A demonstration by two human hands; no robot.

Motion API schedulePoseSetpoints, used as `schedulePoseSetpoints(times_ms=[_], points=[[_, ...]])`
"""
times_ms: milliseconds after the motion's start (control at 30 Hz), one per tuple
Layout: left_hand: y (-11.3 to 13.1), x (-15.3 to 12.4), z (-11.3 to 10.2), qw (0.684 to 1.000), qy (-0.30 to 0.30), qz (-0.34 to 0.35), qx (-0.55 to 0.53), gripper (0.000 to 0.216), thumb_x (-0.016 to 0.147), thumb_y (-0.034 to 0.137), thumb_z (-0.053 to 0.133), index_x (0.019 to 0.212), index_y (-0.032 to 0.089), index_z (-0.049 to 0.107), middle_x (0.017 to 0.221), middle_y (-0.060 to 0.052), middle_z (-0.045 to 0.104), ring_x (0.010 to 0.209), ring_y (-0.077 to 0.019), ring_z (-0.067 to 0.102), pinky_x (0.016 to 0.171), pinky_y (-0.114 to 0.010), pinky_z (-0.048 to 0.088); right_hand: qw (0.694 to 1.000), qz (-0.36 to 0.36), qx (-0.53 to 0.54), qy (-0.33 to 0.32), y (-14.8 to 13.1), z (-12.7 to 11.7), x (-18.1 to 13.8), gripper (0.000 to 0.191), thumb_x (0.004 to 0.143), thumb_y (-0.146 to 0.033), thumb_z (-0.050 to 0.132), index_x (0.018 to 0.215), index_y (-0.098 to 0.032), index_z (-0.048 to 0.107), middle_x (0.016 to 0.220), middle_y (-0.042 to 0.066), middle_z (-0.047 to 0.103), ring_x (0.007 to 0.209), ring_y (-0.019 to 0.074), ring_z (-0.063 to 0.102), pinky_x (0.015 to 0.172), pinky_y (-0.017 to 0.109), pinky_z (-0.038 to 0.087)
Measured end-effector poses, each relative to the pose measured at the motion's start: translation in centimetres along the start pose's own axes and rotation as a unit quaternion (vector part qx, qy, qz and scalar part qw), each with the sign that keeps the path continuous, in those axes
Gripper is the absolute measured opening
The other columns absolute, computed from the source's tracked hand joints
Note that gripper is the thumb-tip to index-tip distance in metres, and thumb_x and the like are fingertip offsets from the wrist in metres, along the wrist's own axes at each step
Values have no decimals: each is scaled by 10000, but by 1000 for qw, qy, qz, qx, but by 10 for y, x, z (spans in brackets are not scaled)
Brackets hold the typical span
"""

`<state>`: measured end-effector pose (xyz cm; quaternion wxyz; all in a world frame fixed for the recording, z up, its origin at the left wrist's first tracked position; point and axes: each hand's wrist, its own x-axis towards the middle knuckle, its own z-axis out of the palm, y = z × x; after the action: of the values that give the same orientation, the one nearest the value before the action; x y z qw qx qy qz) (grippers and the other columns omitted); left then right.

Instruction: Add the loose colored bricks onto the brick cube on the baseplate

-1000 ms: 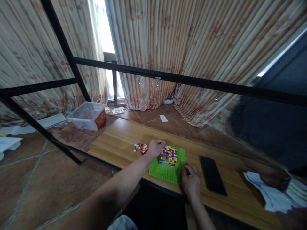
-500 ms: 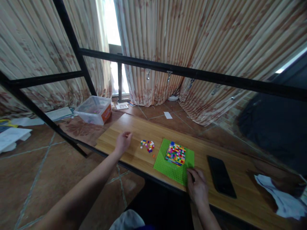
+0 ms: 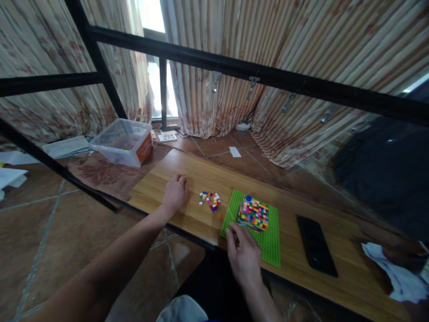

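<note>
A green baseplate [image 3: 270, 241] lies on the wooden table [image 3: 187, 167], with a block of many-coloured small bricks [image 3: 254, 213] built on it. My right hand [image 3: 243, 256] rests at the plate's near left edge, fingers stretched toward the block, holding nothing I can see. My left hand [image 3: 175, 193] lies on the bare table to the left, fingers curled under in a loose fist. A small heap of loose coloured bricks [image 3: 210, 199] sits between my left hand and the plate. One orange brick [image 3: 220, 216] lies apart from the heap.
A black phone [image 3: 316, 245] lies right of the plate. Crumpled white paper [image 3: 390, 269] sits at the far right. On the tiled floor stand a clear plastic box [image 3: 122, 142] and papers. Black metal bars [image 3: 254, 71] cross in front of the curtains.
My left hand went from the brick block out to the bare table on the left. My right hand shifted from the plate's right corner to its near left edge. The camera tilted down.
</note>
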<state>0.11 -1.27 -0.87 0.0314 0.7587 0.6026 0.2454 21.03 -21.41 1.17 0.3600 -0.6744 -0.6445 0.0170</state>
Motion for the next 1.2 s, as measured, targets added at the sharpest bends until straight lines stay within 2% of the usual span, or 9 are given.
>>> schedulePoseSetpoints(times_ms=[167, 300, 433, 567, 667, 767, 933, 1033, 1200], points=[[1, -2, -1, 1000, 8, -3, 17, 275, 918, 230, 408, 1034, 167, 649, 1099, -115, 623, 997, -237, 605, 900, -344, 471, 990, 49, -118, -60, -27, 39, 38, 220, 942, -273, 468, 959, -193, 672, 910, 107, 682, 859, 249, 633, 755, 350, 482], [3, -2, -4, 1000, 6, -6, 28, 275, 919, 238, 412, 1024, 166, 656, 1090, -109, 632, 979, -231, 617, 883, -335, 479, 968, 99, -187, -137, -27, 43, 49, 185, 922, -184, 482, 901, -180, 667, 939, 113, 675, 886, 245, 638, 740, 323, 461], [3, -3, -6, 1000, 12, -3, 28, 275, 908, 240, 422, 1022, 165, 661, 1085, -113, 637, 979, -238, 624, 877, -343, 482, 967, 105, -168, -163, -28, 41, 49, 223, 917, -126, 459, 859, -183, 666, 913, 103, 675, 871, 239, 637, 741, 322, 460], [2, -2, -6, 999, 13, 1, 29, 282, 904, 249, 422, 1022, 166, 664, 1079, -112, 641, 982, -243, 626, 884, -350, 486, 989, 59, -26, -136, -29, 32, 36, 244, 927, -137, 444, 840, -201, 662, 871, 69, 670, 843, 206, 629, 768, 309, 469], [1, -1, -5, 1000, 10, -4, 25, 281, 901, 258, 426, 1012, 171, 669, 1071, -108, 644, 975, -238, 633, 885, -346, 490, 990, 51, 94, -91, -25, 11, 26, 245, 945, -178, 434, 945, -212, 676, 923, 53, 683, 865, 177, 638, 794, 291, 479], [1, -1, -5, 999, 16, -6, 28, 298, 909, 276, 418, 1035, 171, 667, 1091, -106, 642, 965, -233, 640, 881, -340, 494, 986, 85, 139, -18, -7, -21, 30, 265, 955, -274, 452, 1077, -223, 682, 1067, 67, 692, 980, 189, 639, 872, 317, 477], [-1, -1, -3, 999, 26, 3, 41, 307, 913, 282, 405, 1029, 173, 667, 1094, -100, 643, 954, -233, 645, 882, -340, 498, 975, 158, 149, 54, 40, -59, 66, 279, 904, -387, 516, 972, -211, 722, 1022, 74, 714, 957, 221, 651, 878, 367, 482], [-2, -1, -3, 999, 28, 2, 40, 310, 912, 287, 406, 1033, 172, 668, 1088, -100, 645, 947, -237, 645, 872, -345, 503, 973, 170, 153, 41, 60, -58, 85, 277, 864, -394, 549, 943, -201, 732, 984, 79, 732, 931, 234, 662, 867, 376, 485], [-2, 0, -3, 999, 28, -8, 35, 303, 909, 297, 418, 1029, 180, 670, 1093, -98, 644, 942, -232, 647, 852, -341, 508, 973, 174, 153, 7, 74, -36, 98, 268, 829, -411, 578, 920, -228, 751, 982, 67, 742, 939, 236, 661, 891, 387, 474]])
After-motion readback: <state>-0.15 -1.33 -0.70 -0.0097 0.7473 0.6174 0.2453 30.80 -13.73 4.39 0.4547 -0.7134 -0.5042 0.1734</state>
